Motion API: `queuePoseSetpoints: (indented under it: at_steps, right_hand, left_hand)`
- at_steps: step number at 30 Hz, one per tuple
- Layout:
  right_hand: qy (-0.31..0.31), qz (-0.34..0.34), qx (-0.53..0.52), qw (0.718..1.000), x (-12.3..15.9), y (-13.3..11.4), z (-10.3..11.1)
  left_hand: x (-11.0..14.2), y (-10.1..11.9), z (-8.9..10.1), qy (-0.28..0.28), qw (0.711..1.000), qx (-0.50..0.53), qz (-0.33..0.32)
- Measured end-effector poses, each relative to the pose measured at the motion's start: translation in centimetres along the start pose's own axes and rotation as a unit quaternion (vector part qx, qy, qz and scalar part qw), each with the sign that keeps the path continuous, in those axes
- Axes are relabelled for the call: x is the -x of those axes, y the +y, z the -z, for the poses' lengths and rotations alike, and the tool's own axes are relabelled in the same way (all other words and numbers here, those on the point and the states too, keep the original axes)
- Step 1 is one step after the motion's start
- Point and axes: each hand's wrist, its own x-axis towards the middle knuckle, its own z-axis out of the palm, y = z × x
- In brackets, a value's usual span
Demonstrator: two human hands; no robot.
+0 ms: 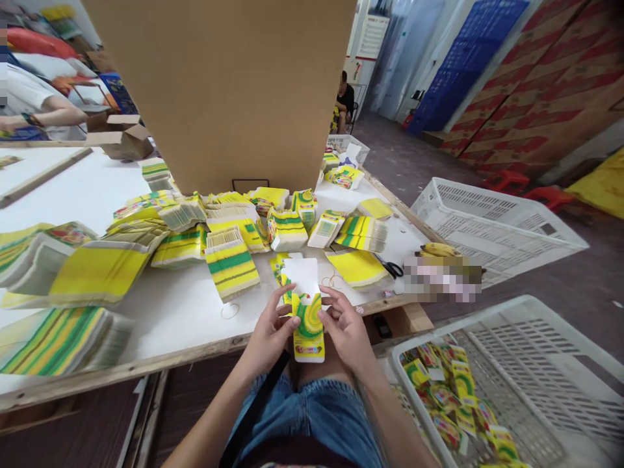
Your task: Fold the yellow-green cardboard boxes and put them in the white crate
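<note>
In the head view, one yellow-and-green box (309, 328) is held upright by two hands, above the lap and at the front edge of the white surface (175, 325). Its left side is gripped between thumb and fingers by the left hand (275, 325); its right side is pinched likewise by the right hand (344, 325). One white flap (303, 276) is raised at its top.

Over ten bundles of flat boxes (233, 263) are spread across the surface, overlapped so that no exact count can be given. One pair of scissors (394, 268) is laid beside a yellow bundle at the right. One large cardboard sheet (234, 91) is stood behind the bundles.

Three white baskets are seen: one near (560, 377), by the right arm, in which many boxes are heaped; one behind it (517, 227); one small and far (361, 155). Two other people are partly seen, one at the left (34, 97), one seated farther back (346, 101).
</note>
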Motion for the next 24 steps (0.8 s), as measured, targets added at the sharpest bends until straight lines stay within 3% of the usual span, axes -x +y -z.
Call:
queuePoseSetpoints:
  at_steps: [6, 9, 12, 14, 17, 21, 24]
  right_hand:
    - [-0.077, -0.014, 0.043, 0.996, -0.7, -1.3, 1.3]
    - [-0.052, 0.021, 0.103, 0.993, -0.7, -1.2, 1.3]
    - [-0.013, 0.032, 0.083, 0.996, -0.7, -0.8, 1.1]
    - [0.016, 0.024, 0.054, 0.998, -0.8, -0.7, 1.2]
    - [0.046, 0.028, 0.088, 0.995, -1.0, -1.2, 1.6]
    - [-0.034, -0.044, 0.14, 0.989, -1.1, -1.9, 2.1]
    - [-0.071, -0.076, 0.165, 0.981, -0.9, -2.0, 1.8]
  left_hand:
    - [0.3, -0.4, 0.3, -0.068, 0.995, 0.061, 0.026]
    - [0.4, -0.8, 0.3, -0.082, 0.993, 0.077, 0.03]
    - [0.4, -0.7, 0.2, -0.092, 0.99, 0.099, 0.04]
    - [0.3, -0.6, 0.2, -0.095, 0.99, 0.088, 0.048]
    - [0.2, -0.5, 0.1, -0.07, 0.996, 0.039, 0.041]
    - [0.1, -0.9, -0.2, -0.025, 0.999, -0.013, 0.019]
    - [0.1, -1.2, -0.5, -0.041, 0.999, -0.034, 0.009]
